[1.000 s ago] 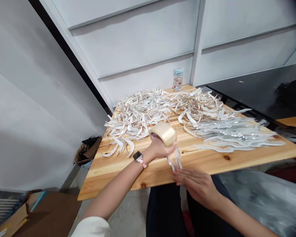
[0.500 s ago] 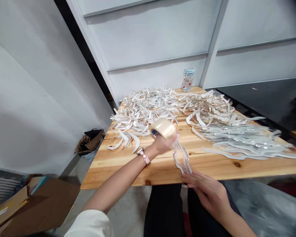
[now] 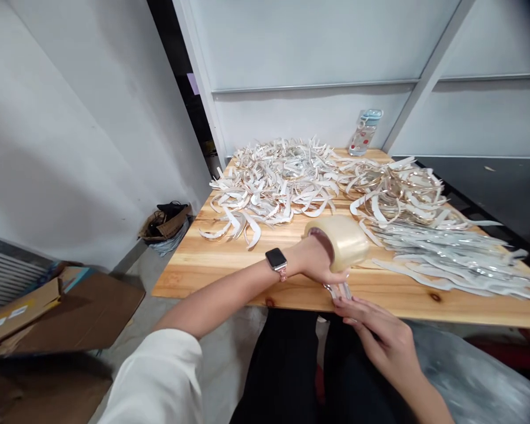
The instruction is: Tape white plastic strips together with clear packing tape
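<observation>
My left hand (image 3: 318, 262), with a black-faced watch on a pink band at the wrist, grips a wide roll of clear packing tape (image 3: 341, 242) through its core. My right hand (image 3: 377, 333) holds a clear plastic strip (image 3: 338, 290) at the table's front edge, just below the left hand. The left hand and the tape hide most of that strip. Heaps of curved white strips (image 3: 269, 188), ring-shaped pieces (image 3: 401, 191) and long clear-and-silver strips (image 3: 446, 253) lie beyond my hands on a pine table (image 3: 247, 284).
A water bottle (image 3: 364, 132) stands at the table's far edge against a white panel wall. A black surface (image 3: 481, 188) lies to the right. Flattened cardboard (image 3: 62, 312) and a crumpled bag (image 3: 163, 224) sit on the floor to the left.
The tape roll has moved right and down, over the clear strip. The strip has shifted down toward the table edge and is now mostly hidden. The view has turned, shifting the table.
</observation>
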A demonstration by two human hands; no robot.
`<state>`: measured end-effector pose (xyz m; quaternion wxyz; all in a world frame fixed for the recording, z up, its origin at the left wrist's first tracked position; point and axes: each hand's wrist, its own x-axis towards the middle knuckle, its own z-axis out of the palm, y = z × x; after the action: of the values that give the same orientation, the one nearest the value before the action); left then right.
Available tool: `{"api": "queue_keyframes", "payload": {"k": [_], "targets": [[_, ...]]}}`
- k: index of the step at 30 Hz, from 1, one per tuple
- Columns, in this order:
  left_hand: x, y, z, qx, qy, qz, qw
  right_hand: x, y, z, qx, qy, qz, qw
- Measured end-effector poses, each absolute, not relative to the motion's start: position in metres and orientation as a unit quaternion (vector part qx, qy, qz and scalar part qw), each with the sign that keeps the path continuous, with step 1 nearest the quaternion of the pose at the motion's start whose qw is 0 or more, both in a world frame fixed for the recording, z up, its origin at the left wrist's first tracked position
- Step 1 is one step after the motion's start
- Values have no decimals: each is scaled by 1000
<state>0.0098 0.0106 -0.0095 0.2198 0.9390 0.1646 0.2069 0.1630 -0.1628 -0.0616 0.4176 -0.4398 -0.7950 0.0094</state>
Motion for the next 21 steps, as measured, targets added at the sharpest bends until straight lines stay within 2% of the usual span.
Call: {"api": "queue_keyframes", "payload": {"k": [4, 10, 15, 21], "targets": [[18, 19, -14, 878, 253, 266, 307, 160, -163, -61, -444, -784, 15, 432], [13, 12, -13, 910, 186, 218, 299, 157, -163, -60, -443, -778, 31, 444], [13, 15, -9, 820, 296, 314, 377, 154, -163, -61, -447, -767, 38, 458], [24, 14, -9, 910, 177, 214, 308, 153, -164, -62, -447, -763, 53, 465]]}}
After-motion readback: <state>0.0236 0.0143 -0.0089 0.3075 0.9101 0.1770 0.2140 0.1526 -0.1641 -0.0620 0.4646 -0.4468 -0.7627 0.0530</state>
